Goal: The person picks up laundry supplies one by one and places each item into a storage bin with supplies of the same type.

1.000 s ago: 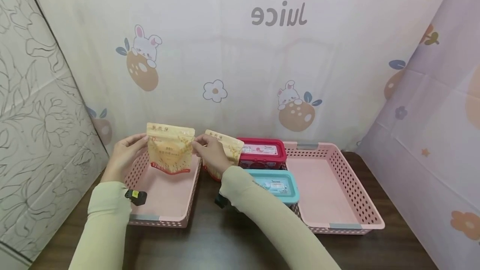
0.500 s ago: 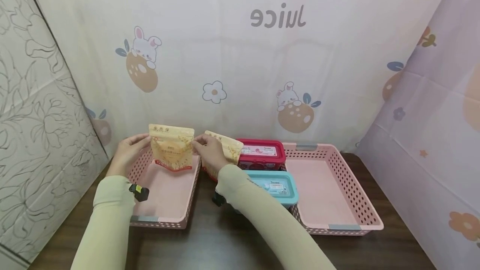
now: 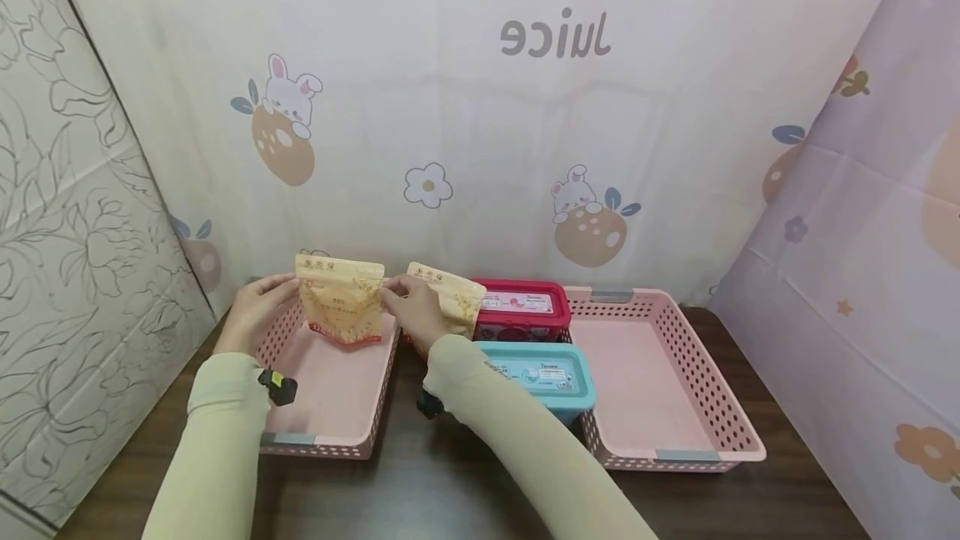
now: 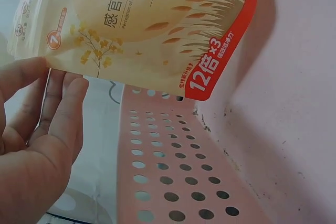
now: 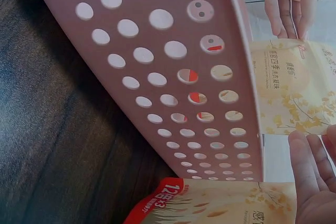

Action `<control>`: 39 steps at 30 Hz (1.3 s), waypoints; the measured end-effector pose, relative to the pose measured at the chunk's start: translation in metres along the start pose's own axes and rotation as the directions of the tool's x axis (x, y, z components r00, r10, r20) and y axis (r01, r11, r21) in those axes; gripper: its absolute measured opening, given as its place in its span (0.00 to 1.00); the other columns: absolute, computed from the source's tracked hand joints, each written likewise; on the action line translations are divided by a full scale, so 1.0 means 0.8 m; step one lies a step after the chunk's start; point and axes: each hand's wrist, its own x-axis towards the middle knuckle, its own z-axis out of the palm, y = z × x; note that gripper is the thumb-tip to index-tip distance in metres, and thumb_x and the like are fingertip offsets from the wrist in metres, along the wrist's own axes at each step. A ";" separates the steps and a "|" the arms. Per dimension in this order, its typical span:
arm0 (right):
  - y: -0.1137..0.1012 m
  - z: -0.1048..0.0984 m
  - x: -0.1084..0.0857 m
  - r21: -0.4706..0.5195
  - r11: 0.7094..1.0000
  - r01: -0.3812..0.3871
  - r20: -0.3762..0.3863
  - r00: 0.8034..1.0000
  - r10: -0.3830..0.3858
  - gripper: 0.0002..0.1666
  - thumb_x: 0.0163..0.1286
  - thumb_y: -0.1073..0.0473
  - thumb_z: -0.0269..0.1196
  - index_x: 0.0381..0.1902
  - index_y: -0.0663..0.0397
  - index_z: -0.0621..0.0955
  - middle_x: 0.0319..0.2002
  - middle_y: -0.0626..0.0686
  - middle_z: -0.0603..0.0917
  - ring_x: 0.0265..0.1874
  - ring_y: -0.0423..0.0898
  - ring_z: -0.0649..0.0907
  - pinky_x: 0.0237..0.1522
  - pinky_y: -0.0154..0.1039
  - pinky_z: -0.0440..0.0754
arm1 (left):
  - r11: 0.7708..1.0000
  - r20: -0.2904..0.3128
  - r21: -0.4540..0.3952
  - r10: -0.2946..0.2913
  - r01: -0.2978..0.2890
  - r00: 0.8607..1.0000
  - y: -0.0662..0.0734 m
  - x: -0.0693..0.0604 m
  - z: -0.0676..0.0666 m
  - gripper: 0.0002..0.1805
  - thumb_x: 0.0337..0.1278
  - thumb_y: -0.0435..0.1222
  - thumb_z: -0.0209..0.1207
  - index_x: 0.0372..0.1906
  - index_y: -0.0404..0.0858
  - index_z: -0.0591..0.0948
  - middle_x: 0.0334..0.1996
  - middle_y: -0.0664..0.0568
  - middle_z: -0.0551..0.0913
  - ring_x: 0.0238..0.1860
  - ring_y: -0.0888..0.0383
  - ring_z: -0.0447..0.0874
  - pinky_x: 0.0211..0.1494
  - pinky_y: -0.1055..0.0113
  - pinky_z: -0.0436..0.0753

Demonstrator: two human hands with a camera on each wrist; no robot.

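A yellow stand-up pouch with a red lower edge hangs above the left pink basket. My left hand pinches its left edge near the top, as the left wrist view also shows. On the opposite edge, my right hand pinches the same pouch. A second matching pouch stands just right of that basket, partly hidden behind my right hand and forearm. In the right wrist view, both hands hold the pouch beyond the perforated basket wall.
Right of the second pouch are a red lidded box and, nearer, a teal lidded box. Another pink basket lies at the right on the dark wooden table. A printed curtain hangs close behind.
The held pouch has sunk slightly at its top edge, and my left hand has shifted a little to the right. Both hands keep their grip; the baskets and boxes stay put.
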 end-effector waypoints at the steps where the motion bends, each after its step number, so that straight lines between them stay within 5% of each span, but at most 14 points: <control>1: 0.001 0.000 0.000 -0.024 1.000 0.007 -0.001 1.000 -0.007 0.06 0.72 0.55 0.65 0.39 0.51 0.85 0.35 0.51 0.85 0.36 0.46 0.85 0.42 0.41 0.85 | 1.000 -0.002 0.010 -0.004 0.004 1.000 -0.001 0.000 0.000 0.37 0.74 0.53 0.52 0.75 0.34 0.63 0.72 0.36 0.65 0.73 0.40 0.62 0.73 0.46 0.63; 13: 0.010 0.005 -0.001 -0.141 0.988 0.067 0.005 0.998 -0.066 0.08 0.74 0.54 0.63 0.40 0.49 0.86 0.34 0.48 0.87 0.31 0.39 0.83 0.33 0.36 0.82 | 0.998 -0.020 0.052 -0.042 0.043 0.999 -0.017 0.004 -0.001 0.38 0.73 0.55 0.51 0.77 0.36 0.61 0.73 0.37 0.63 0.74 0.39 0.58 0.74 0.42 0.59; 24: 0.007 0.007 -0.003 -0.198 0.977 0.073 0.008 0.997 -0.073 0.09 0.74 0.52 0.63 0.43 0.47 0.87 0.37 0.41 0.85 0.41 0.42 0.83 0.46 0.43 0.82 | 0.998 -0.031 0.041 -0.052 0.053 0.998 -0.017 0.002 0.001 0.36 0.75 0.53 0.50 0.77 0.36 0.61 0.73 0.38 0.63 0.73 0.41 0.60 0.73 0.45 0.63; 39: 0.009 0.005 -0.001 -0.203 0.978 0.057 0.069 0.997 -0.044 0.15 0.73 0.52 0.64 0.52 0.52 0.84 0.52 0.48 0.84 0.52 0.47 0.82 0.53 0.44 0.82 | 0.999 0.012 0.031 -0.024 0.023 1.000 -0.020 0.003 -0.003 0.37 0.74 0.49 0.55 0.77 0.35 0.60 0.76 0.38 0.57 0.75 0.42 0.56 0.74 0.51 0.62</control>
